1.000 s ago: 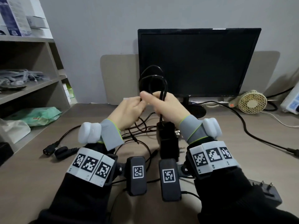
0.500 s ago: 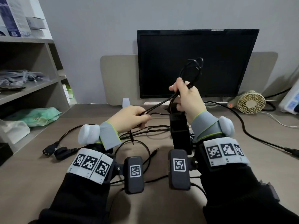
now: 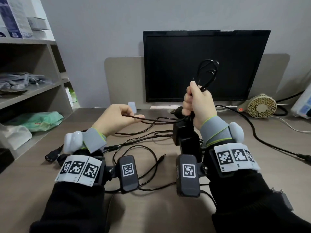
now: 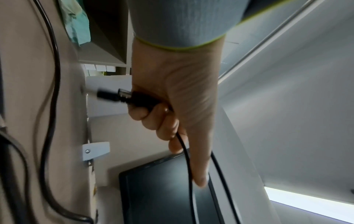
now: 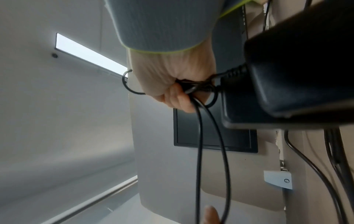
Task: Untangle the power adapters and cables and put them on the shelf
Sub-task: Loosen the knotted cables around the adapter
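My right hand (image 3: 193, 105) is raised in front of the monitor, its fist closed round a coiled black cable (image 3: 207, 73) whose loops stick up above it. A black power adapter (image 3: 185, 138) hangs below that fist and shows close up as a black adapter (image 5: 287, 83) in the right wrist view. Left of it and lower, my left hand (image 3: 121, 118) holds the same cable's thin strand (image 3: 159, 121), which runs across to the right hand. In the left wrist view the left hand's fingers (image 4: 162, 119) curl round the cable's plug end (image 4: 114, 95).
A grey shelf unit (image 3: 33, 91) stands at the left with a green packet (image 3: 37, 121) on a low shelf. Loose black cables (image 3: 134, 148) and plugs (image 3: 52, 157) lie on the desk. A monitor (image 3: 202, 64), a small fan (image 3: 261, 105) and another adapter (image 3: 282, 199) are around.
The hands were together at the coil; now they are apart. The right hand carried the coil up and to the right, and the left hand drew the strand out to the left.
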A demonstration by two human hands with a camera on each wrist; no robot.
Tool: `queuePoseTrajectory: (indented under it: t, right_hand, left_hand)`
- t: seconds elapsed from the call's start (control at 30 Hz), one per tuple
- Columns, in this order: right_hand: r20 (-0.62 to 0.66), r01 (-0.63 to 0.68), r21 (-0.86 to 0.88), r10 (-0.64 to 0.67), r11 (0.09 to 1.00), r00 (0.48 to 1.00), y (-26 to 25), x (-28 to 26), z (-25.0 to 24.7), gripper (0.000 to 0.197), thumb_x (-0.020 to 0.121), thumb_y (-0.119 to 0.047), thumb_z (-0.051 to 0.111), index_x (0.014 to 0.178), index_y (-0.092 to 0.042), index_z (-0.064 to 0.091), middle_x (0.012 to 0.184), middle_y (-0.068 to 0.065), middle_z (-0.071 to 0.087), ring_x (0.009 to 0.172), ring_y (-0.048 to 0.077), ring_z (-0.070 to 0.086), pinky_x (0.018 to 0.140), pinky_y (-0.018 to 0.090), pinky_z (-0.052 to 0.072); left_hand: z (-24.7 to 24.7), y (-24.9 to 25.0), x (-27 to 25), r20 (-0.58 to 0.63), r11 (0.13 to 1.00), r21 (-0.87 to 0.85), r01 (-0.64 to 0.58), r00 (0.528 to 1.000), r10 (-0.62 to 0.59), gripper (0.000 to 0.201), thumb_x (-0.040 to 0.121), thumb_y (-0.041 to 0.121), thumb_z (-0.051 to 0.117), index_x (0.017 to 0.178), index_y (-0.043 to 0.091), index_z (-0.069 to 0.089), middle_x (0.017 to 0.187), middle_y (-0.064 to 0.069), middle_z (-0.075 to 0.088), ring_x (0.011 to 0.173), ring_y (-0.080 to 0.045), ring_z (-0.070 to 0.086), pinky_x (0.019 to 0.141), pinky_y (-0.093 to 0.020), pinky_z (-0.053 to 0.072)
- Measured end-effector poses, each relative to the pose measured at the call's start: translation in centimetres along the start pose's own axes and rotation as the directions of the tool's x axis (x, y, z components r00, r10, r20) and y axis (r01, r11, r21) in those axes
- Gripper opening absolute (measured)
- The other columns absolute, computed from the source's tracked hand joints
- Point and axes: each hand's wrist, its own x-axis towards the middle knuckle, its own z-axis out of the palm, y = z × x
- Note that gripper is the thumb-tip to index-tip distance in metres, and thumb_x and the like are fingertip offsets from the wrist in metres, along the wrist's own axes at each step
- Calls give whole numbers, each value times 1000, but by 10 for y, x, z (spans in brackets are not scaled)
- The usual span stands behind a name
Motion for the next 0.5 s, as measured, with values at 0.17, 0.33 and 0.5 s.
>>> queuePoseTrajectory:
  t: [0.17, 0.33, 0.5]
  right_hand:
    - [223, 219, -550, -111, 806, 969, 12, -11, 19, 50, 72, -56, 69, 67, -17, 39, 58, 6, 60, 42, 2, 40, 47, 24, 36]
    - [529, 339, -631, 67, 698, 846, 21, -25, 33, 45, 67, -30, 83, 55, -26, 40, 53, -14, 48, 50, 0, 41, 55, 21, 37]
    - [569, 347, -613, 91, 710, 818, 18, -26, 34, 23, 81, -2, 56, 64, -17, 49, 58, -6, 57, 39, -3, 46, 41, 9, 33]
  left_hand:
    - [-3, 15, 3, 15, 994, -23, -106, 994, 107, 21, 71, 11, 79, 69, 15, 58, 66, 1, 60, 66, -12, 52, 73, -29, 43]
    - [1, 25, 6, 34, 982, -13, -186, 982, 186, 27, 58, 21, 74, 72, 31, 53, 62, 16, 55, 53, -7, 46, 59, -24, 40]
    - [-1, 33, -2, 125, 961, -129, -246, 957, 261, 30, 65, 11, 73, 90, 8, 56, 79, 7, 70, 66, -2, 61, 68, -18, 47]
